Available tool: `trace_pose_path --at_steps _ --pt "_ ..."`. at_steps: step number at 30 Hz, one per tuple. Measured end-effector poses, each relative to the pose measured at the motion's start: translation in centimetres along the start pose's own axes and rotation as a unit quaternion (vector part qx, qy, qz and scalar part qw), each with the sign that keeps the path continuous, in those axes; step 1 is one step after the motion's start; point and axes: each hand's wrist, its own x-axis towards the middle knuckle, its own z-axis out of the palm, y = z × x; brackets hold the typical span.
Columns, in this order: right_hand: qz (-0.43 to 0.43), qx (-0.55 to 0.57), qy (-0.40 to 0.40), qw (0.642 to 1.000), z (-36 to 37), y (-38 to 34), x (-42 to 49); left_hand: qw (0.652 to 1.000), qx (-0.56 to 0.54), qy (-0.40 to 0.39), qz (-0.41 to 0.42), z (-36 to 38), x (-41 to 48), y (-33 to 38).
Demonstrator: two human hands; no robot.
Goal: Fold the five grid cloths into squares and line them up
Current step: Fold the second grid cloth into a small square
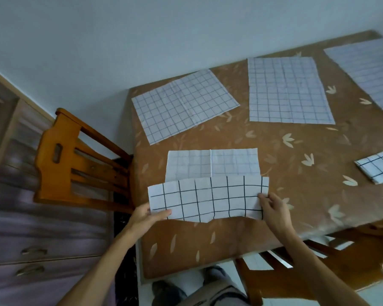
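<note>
Fold in progress on the second of five grid cloths, judged from the table [230,250]: the cloth in hand [208,198] lies at the near edge of the table, its near half lifted and carried over the pale far half. Left of it, the left hand [147,215] pinches the lower left corner, thumb on top, fingers hidden beneath. Right of it, the right hand [272,208] pinches the right edge between thumb and fingertips, forearm angled in from the near right. The next move likely calls for laying the lifted edge flush on the far edge. Beyond the cloth in hand lie three flat cloths [184,104], [287,91], [367,69]; a finished square [377,170] sits well to its right.
</note>
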Motion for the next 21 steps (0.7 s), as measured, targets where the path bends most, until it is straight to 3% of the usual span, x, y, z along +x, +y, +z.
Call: trace_pose_path --at_steps 3,8,16,21 --pt "0.015 -0.016 0.015 1.0 -0.5 0.2 0.8 0.999 0.046 -0.029 -0.004 0.3 0.1 -0.3" --pt "0.01 -0.013 0.017 1.0 -1.2 -0.3 1.4 0.995 0.099 -0.006 0.01 1.1 0.6 -0.5" --pt "0.013 -0.043 -0.203 0.978 -3.2 2.4 2.8 0.996 0.067 0.062 -0.015 1.1 1.2 -0.4" --pt "0.022 -0.083 -0.171 0.982 -2.6 2.6 3.8 0.993 0.039 0.1 -0.043 1.2 1.6 -0.3"
